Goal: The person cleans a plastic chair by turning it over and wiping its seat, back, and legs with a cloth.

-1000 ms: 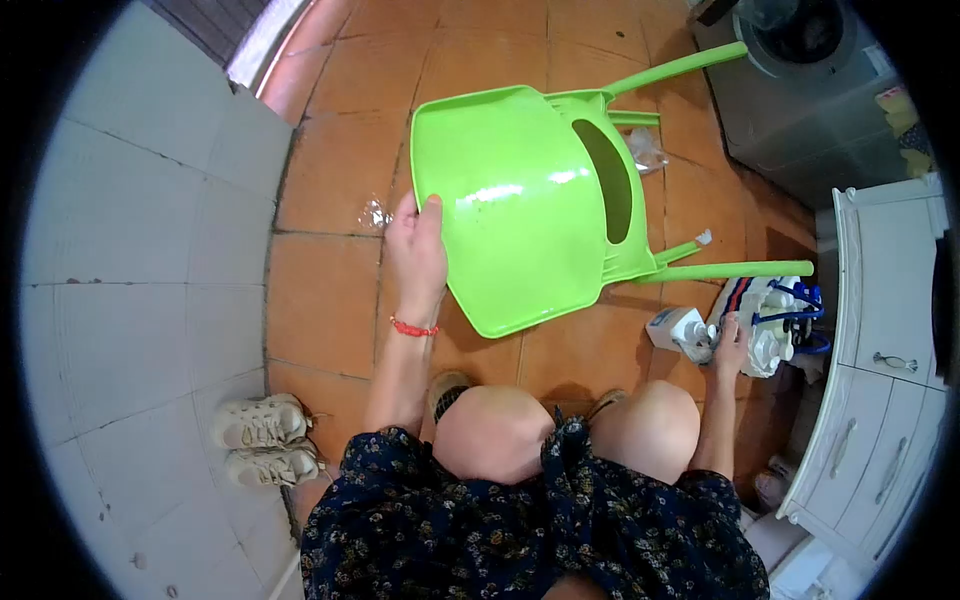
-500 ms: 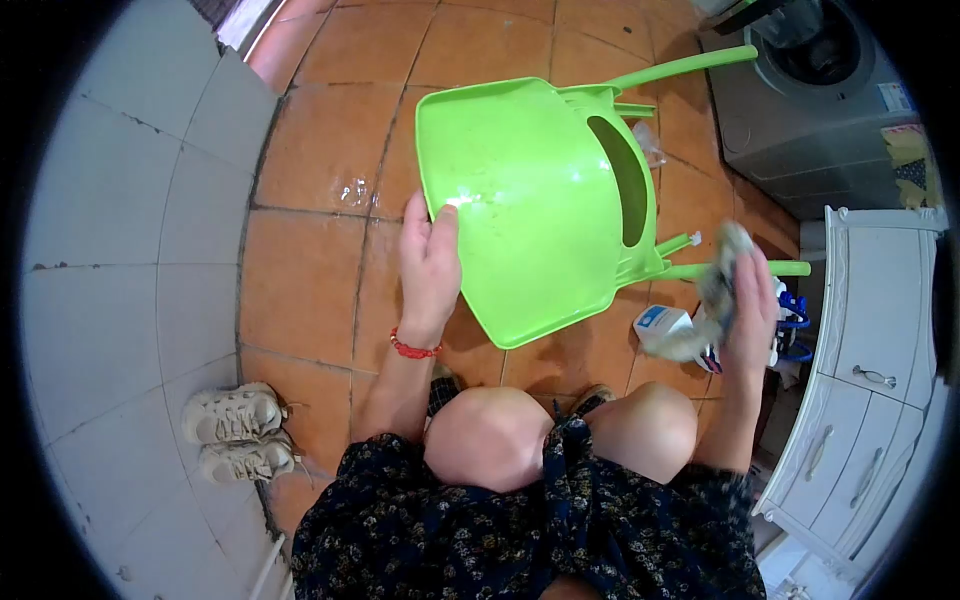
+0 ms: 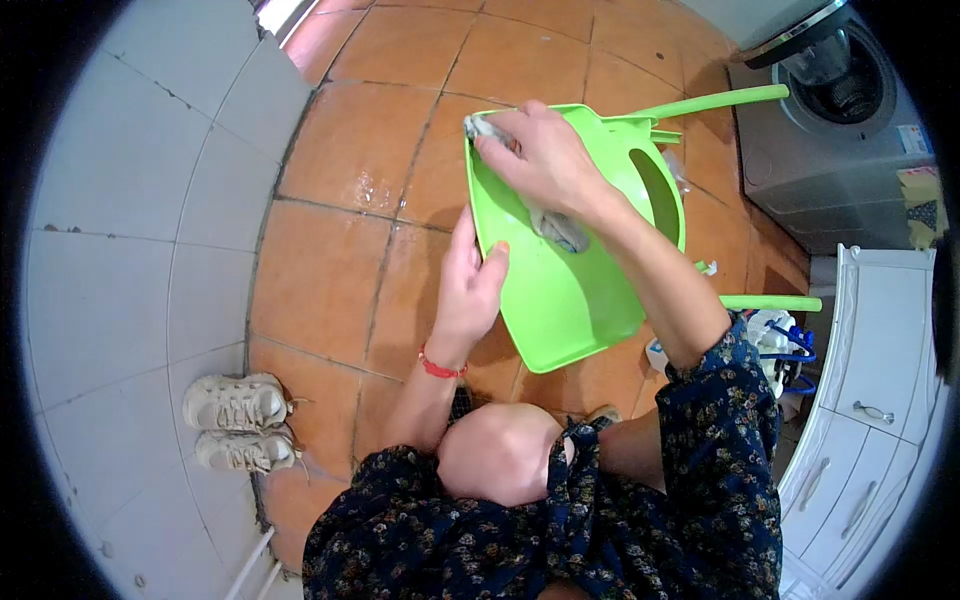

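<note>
A bright green plastic chair (image 3: 575, 310) lies tipped over in front of me, its seat facing up and its legs pointing right. My left hand (image 3: 472, 290) grips the seat's near-left edge, thumb on top and fingers underneath. Across the seat reaches my right hand (image 3: 545, 160), pressing a damp greyish cloth (image 3: 558, 230) onto the far-left corner. Part of the cloth trails out below the palm onto the seat, and the rest is hidden under the fingers.
A grey washing machine (image 3: 815, 150) with its round door open stands at the far right. Nearer is a white cabinet (image 3: 870, 340) with drawers. Light-coloured sneakers (image 3: 240, 410) sit by the tiled wall (image 3: 110, 300) on the left. Water glistens on the orange floor tiles (image 3: 330, 250).
My right hand has swung left with the cloth, from beside the chair legs onto the seat's far-left corner. The left hand keeps its hold on the edge.
</note>
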